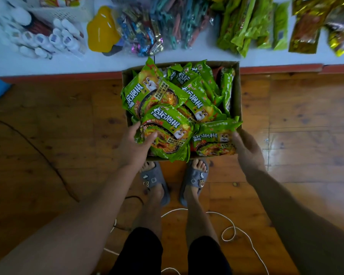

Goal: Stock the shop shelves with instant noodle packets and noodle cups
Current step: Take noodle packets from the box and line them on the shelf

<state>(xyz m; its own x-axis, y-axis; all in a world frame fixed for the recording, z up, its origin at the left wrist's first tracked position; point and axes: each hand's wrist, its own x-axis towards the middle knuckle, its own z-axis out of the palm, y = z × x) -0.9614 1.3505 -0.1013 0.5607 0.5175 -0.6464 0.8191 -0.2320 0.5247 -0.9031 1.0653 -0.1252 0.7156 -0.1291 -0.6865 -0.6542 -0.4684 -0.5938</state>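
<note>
A cardboard box [237, 90] full of green instant noodle packets stands on the wooden floor in front of my feet. My left hand [133, 144] grips the near-left packet [167, 133] at its left edge, thumb on top. My right hand [246, 150] holds the right edge of the near-right packet [213, 138], fingers curled round the packet and the box corner. More green packets [197, 92] lie heaped behind these two in the box.
A white shelf [107, 63] with a red front edge runs across the top, holding white bottles [48, 38], a yellow item [101, 30], bagged clips [167, 22], green snack packs [252, 26] and gold packs [316, 22]. White cord [232, 229] loops on the floor behind my feet.
</note>
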